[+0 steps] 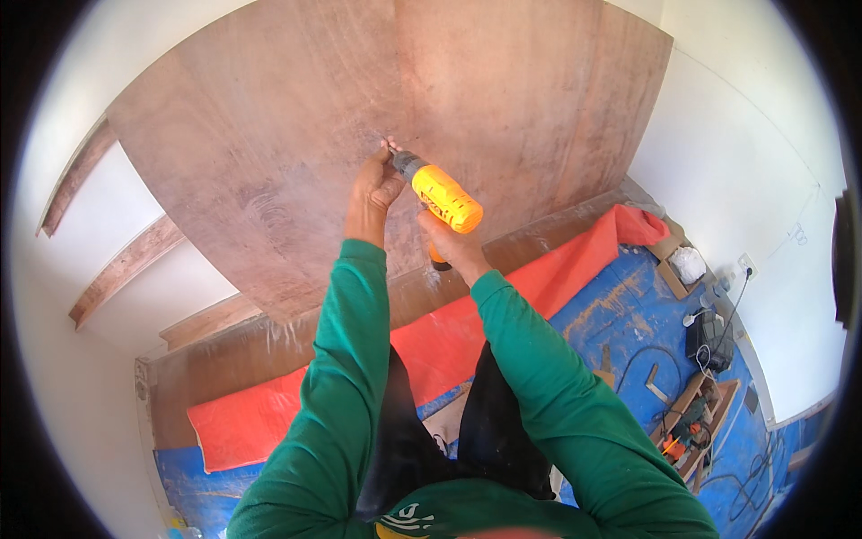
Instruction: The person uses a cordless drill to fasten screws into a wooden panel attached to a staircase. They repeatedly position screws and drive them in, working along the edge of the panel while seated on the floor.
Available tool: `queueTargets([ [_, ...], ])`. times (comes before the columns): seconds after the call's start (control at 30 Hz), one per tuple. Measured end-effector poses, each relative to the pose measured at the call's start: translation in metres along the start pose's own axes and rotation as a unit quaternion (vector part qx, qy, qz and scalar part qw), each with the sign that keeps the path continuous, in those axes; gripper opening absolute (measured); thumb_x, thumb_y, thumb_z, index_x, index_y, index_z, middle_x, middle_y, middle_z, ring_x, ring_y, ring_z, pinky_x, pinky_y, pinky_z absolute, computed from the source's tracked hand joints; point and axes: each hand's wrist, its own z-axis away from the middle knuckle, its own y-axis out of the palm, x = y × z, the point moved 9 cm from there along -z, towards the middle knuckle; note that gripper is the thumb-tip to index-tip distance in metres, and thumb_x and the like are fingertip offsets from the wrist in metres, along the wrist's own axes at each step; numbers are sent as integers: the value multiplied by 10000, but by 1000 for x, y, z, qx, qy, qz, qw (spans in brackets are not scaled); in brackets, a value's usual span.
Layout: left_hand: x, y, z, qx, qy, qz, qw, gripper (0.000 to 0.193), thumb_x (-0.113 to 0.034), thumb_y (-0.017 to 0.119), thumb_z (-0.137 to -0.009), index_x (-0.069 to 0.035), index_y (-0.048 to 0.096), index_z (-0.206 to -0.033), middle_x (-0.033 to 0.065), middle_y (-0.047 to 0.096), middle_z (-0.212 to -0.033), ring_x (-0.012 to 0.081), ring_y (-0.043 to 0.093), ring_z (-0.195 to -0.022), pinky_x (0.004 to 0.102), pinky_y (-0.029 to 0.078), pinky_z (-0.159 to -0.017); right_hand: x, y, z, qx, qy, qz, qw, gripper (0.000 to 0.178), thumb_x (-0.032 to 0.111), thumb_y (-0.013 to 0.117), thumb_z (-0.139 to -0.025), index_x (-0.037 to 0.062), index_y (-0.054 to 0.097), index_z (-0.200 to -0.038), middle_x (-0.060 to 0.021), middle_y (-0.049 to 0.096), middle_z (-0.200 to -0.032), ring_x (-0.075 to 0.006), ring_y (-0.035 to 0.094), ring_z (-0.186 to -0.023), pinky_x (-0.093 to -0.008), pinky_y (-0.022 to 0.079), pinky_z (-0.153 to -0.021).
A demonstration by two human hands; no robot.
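My right hand is wrapped round the handle of a yellow and black cordless drill. The drill points up and to the left at a large brown plywood panel. Beside the chuck is my left hand, its fingers closed at the drill's tip against the panel. Whatever those fingers pinch is too small to make out.
Wooden battens cross the white wall at left. An orange-red sheet lies over blue floor sheeting. At right stand a wooden tool tray, a black case with cords, and a cardboard box.
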Motion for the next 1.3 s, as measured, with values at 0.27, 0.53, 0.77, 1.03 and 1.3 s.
queueTargets([
  [0.27,4,5,-4,57,13,6,998,200,-197,585,-1165,-27,650,-1250,73,696,-1069,207,683,-947,379,643,-914,-17,14,-7,-1,26,-102,994,302,159,787,-932,23,709,-1190,-28,719,-932,-166,687,-763,-343,558,-707],
  [0.53,1,-2,-2,-8,8,-109,994,185,-186,482,-1195,-51,608,-1182,89,690,-1049,243,673,-929,417,639,-882,18,4,-2,-5,-240,116,964,289,92,836,-902,-5,693,-1133,-148,750,-967,-298,735,-856,-397,584,-791],
  [0.77,39,-27,-24,-55,-33,-85,994,265,-258,433,-1209,-62,607,-1168,96,746,-971,313,704,-892,487,636,-841,-22,3,-14,-45,-123,31,991,242,109,806,-918,-20,717,-1102,-98,755,-959,-219,728,-859,-382,575,-784],
  [1.03,61,-38,-44,-69,-58,-31,995,315,-294,438,-1211,-47,625,-1153,100,730,-960,324,711,-864,498,645,-775,-42,-3,-21,-70,-69,4,995,248,138,801,-924,-33,724,-1085,-95,737,-935,-193,709,-842,-381,566,-764],
  [1.3,65,-35,-45,-76,-48,-20,996,289,-299,404,-1222,-62,555,-1157,116,692,-964,307,688,-842,491,650,-758,-43,-11,-29,-54,-69,28,996,233,132,797,-927,-33,723,-1072,-89,748,-922,-190,712,-827,-381,565,-755],
])
